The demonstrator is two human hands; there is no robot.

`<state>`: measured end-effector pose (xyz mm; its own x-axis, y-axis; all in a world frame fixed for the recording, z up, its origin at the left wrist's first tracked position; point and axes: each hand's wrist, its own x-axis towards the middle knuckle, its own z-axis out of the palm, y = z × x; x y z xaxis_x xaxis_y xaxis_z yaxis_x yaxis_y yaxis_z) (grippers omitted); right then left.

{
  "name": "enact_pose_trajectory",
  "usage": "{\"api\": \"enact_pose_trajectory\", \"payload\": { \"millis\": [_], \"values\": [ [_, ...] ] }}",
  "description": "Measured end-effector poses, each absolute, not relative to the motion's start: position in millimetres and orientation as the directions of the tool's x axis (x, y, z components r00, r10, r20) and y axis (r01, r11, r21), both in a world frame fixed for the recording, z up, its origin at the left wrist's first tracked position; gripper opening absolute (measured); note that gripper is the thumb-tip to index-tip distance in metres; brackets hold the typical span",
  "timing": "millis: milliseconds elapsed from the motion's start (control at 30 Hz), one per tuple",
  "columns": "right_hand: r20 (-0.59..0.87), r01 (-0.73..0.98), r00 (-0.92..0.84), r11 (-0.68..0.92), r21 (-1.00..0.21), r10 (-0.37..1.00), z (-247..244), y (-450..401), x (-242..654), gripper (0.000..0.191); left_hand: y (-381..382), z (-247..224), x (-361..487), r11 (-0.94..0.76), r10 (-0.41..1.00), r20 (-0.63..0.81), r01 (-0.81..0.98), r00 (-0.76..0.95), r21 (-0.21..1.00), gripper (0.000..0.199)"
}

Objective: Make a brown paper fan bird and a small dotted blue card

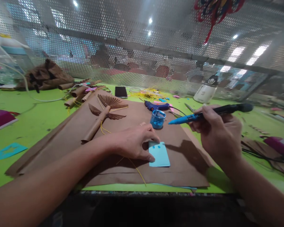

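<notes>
A small light-blue paper (162,157) with two darker blue marks near its top lies on brown paper. My left hand (134,142) holds it down, thumb at the left edge and fingers at the top. In my right hand (217,132) is a paintbrush (191,118) with a blue-coated tip and dark handle, raised above the sheet and pointing left. Just left of the brush tip stands a small cup of blue paint (157,119). A brown paper figure with pleated fans (101,118) lies beyond my left forearm.
Brown paper sheets (68,135) cover part of the green table (40,126). A blue glue gun (157,106) lies behind the paint cup, near a phone (121,92) and yellow strands (149,93). A white bottle (205,91) stands at back right, before a perforated metal screen (132,47).
</notes>
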<state>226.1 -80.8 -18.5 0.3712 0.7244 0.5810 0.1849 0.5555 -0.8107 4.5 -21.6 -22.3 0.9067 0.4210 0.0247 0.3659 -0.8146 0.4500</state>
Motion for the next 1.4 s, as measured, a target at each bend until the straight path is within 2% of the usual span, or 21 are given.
{"api": "enact_pose_trajectory", "payload": {
  "millis": [300,467,567,967,1167,1400],
  "values": [
    [0.646,0.273,0.35,0.587,-0.763,0.678,0,-50,236,0.019,-20,-25,3,-0.806,0.41,0.047,0.339,0.911,0.485,0.052],
    [0.664,0.332,0.322,0.577,-0.746,0.675,6,-35,231,0.02,-20,-25,3,-0.81,0.389,0.063,0.308,0.919,0.499,0.04],
    [0.672,0.345,0.304,0.579,-0.739,0.676,7,-27,228,0.023,-19,-26,3,-0.811,0.384,0.064,0.304,0.921,0.499,0.04],
    [0.579,0.409,0.281,0.45,-0.794,0.765,-4,-7,223,0.029,-21,-23,3,-0.766,0.461,-0.008,0.403,0.887,0.5,0.056],
    [0.563,0.496,0.195,0.414,-0.763,0.803,-15,-4,222,0.038,-24,-20,3,-0.757,0.478,-0.04,0.435,0.878,0.488,0.054],
    [0.496,0.455,0.18,0.376,-0.808,0.849,-24,-3,215,0.036,-24,-21,4,-0.765,0.482,-0.032,0.438,0.876,0.472,0.055]
  ]
}}
